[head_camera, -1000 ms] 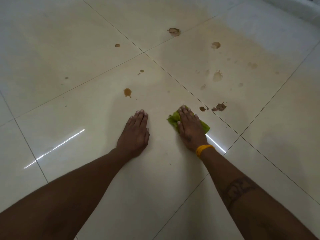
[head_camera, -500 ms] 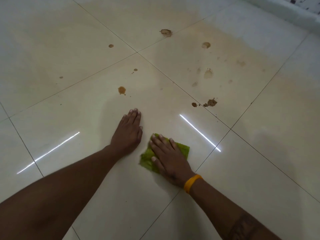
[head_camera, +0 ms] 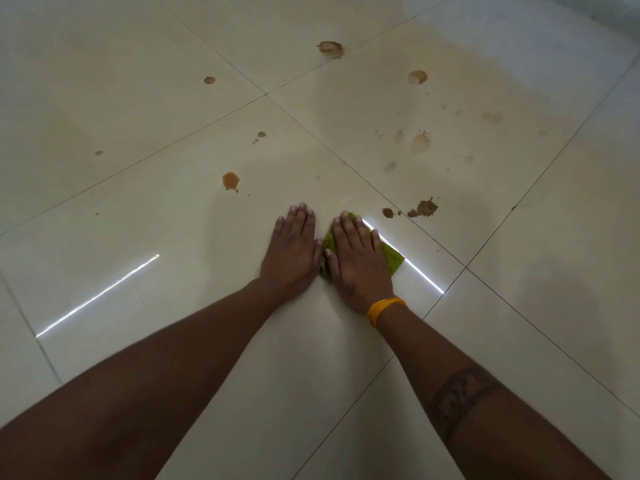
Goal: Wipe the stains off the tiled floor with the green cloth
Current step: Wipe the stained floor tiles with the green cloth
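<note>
Right hand [head_camera: 356, 263] flat on the green cloth [head_camera: 393, 259], fingers straight and together, pressing it to the tiled floor [head_camera: 145, 209]; cloth showing at both sides of the palm, mostly to the right. Yellow band [head_camera: 382, 309] on the right wrist, dark tattoo band [head_camera: 462, 396] across the forearm. Left hand [head_camera: 292, 252] just beside, palm down on the bare tile, fingers straight, holding nothing, thumb close to the cloth's left edge. Ahead and left, an orange-brown stain [head_camera: 230, 181] with small drops. Ahead and right, beyond the grout line, a dark brown splatter [head_camera: 424, 208] and a smaller spot [head_camera: 388, 212]. Farther off, paler rings and smears, among them a ringed blotch [head_camera: 330, 49]. Bright streaks of reflected light [head_camera: 98, 295] on the glossy tile.
</note>
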